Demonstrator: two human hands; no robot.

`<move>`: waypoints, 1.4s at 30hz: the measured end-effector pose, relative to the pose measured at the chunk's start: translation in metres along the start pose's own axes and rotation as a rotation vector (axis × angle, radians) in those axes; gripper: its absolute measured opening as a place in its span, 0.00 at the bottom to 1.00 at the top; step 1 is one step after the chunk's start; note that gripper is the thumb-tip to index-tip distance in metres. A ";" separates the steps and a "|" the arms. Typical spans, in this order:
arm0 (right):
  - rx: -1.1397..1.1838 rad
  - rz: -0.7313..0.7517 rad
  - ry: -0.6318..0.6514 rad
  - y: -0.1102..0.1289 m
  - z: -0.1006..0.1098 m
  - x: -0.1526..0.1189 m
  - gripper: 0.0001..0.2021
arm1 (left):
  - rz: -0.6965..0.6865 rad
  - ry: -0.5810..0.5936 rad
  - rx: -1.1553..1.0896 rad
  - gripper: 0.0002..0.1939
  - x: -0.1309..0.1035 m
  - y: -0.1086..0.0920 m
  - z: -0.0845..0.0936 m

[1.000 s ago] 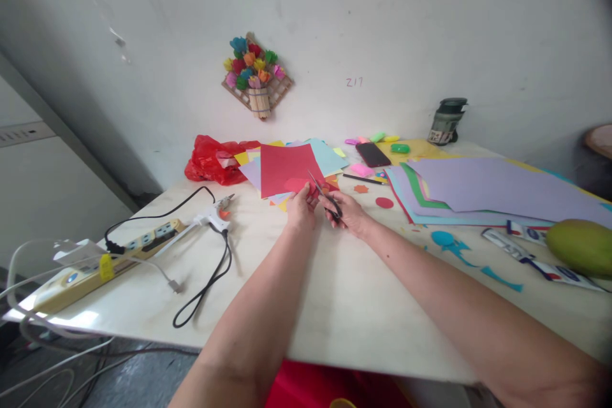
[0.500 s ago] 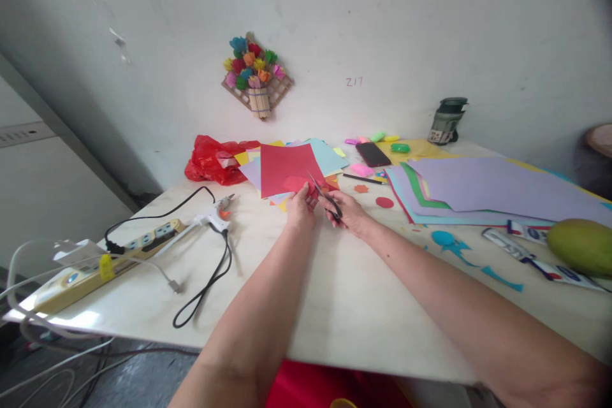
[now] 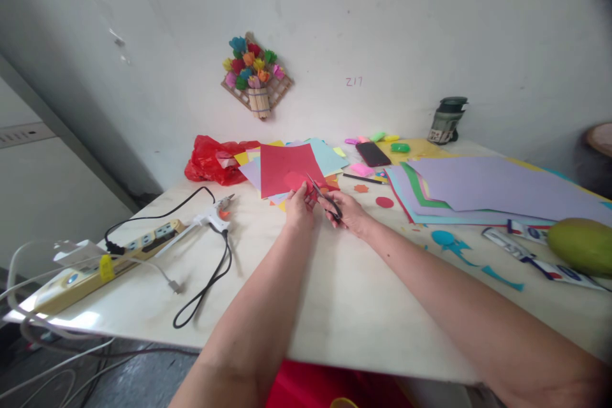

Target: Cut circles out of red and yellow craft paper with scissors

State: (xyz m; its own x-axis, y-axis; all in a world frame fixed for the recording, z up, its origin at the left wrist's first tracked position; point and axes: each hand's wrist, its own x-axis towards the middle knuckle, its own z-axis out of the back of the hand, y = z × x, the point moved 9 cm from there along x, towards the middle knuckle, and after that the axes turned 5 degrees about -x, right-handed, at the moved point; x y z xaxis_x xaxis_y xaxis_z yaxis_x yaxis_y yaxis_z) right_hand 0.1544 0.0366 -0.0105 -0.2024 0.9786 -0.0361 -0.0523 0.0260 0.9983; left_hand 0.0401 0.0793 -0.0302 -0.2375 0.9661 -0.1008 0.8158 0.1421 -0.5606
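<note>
Between the fingers of my left hand [image 3: 300,205] is a small piece of red paper [image 3: 295,180]. My right hand [image 3: 348,211] grips a pair of dark-handled scissors [image 3: 331,203], its blades pointing up and left at the paper's right side. Exactly where the blades meet the paper is hard to make out. Just beyond both hands a larger red sheet [image 3: 284,162] lies on a fanned pile of coloured paper. Right of my hands lie an orange star-like cutout [image 3: 361,189] and a red paper disc [image 3: 384,202].
At left are a glue gun [image 3: 215,215] with a looped cord and a power strip [image 3: 143,245]. A red plastic bag [image 3: 215,162], a phone [image 3: 373,154] and a pencil [image 3: 364,178] lie farther back. Large purple sheets [image 3: 497,185], blue scraps [image 3: 447,241] and a green fruit [image 3: 583,245] occupy the right.
The red paper piece has turned slightly in my left hand, and the scissors have shifted a little against it. Both arms stay nearly in place.
</note>
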 end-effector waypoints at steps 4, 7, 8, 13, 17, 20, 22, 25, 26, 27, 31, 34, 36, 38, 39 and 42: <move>0.017 -0.002 0.003 0.001 -0.001 -0.001 0.11 | 0.016 -0.007 0.004 0.10 -0.001 0.001 -0.001; 0.019 -0.003 0.004 0.000 -0.001 0.000 0.12 | 0.026 -0.014 0.007 0.09 -0.002 0.002 -0.001; 0.019 -0.004 0.005 -0.001 0.000 0.000 0.12 | 0.026 -0.016 0.007 0.09 -0.002 0.002 -0.001; 0.017 0.016 0.008 -0.004 0.002 0.003 0.14 | 0.030 -0.007 0.022 0.09 -0.004 0.002 -0.002; -0.001 0.022 0.006 -0.006 0.003 0.006 0.15 | 0.033 0.023 0.036 0.08 -0.005 0.003 -0.004; -0.012 0.021 0.002 -0.007 0.003 0.007 0.15 | 0.032 0.025 0.039 0.09 -0.004 0.003 -0.003; -0.011 0.022 -0.003 -0.006 0.003 0.006 0.14 | 0.031 0.015 0.035 0.10 -0.003 0.003 -0.002; 0.000 0.017 -0.012 -0.004 0.003 0.005 0.13 | 0.028 0.017 0.035 0.10 -0.003 0.003 -0.002; 0.005 0.014 -0.012 -0.004 0.003 0.004 0.13 | 0.026 0.020 0.038 0.11 -0.003 0.003 -0.003; 0.008 0.011 -0.011 -0.004 0.003 0.004 0.13 | 0.022 0.022 0.042 0.11 -0.004 0.002 -0.003; 0.003 0.006 -0.008 -0.004 0.002 0.004 0.13 | 0.010 0.024 0.051 0.10 -0.005 0.000 -0.004; -0.003 0.001 -0.014 -0.005 0.003 0.004 0.14 | 0.002 0.024 0.054 0.11 -0.005 -0.001 -0.004; -0.004 0.002 -0.010 -0.005 0.002 0.004 0.14 | -0.003 0.017 0.055 0.12 -0.004 -0.002 -0.003; -0.004 0.003 -0.010 -0.005 0.002 0.004 0.15 | -0.007 0.010 0.055 0.13 -0.004 -0.002 -0.002; -0.002 0.000 -0.013 -0.005 0.002 0.004 0.15 | -0.008 0.008 0.054 0.13 -0.004 -0.002 -0.002; 0.005 -0.012 -0.018 -0.006 0.003 0.004 0.15 | -0.015 0.015 0.054 0.12 -0.002 -0.002 -0.002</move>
State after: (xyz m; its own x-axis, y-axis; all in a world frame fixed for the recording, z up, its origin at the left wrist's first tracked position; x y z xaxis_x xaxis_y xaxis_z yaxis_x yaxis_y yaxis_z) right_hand 0.1564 0.0408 -0.0163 -0.1843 0.9818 -0.0469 -0.0496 0.0384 0.9980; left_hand 0.0402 0.0775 -0.0277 -0.2414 0.9671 -0.0803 0.7823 0.1450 -0.6058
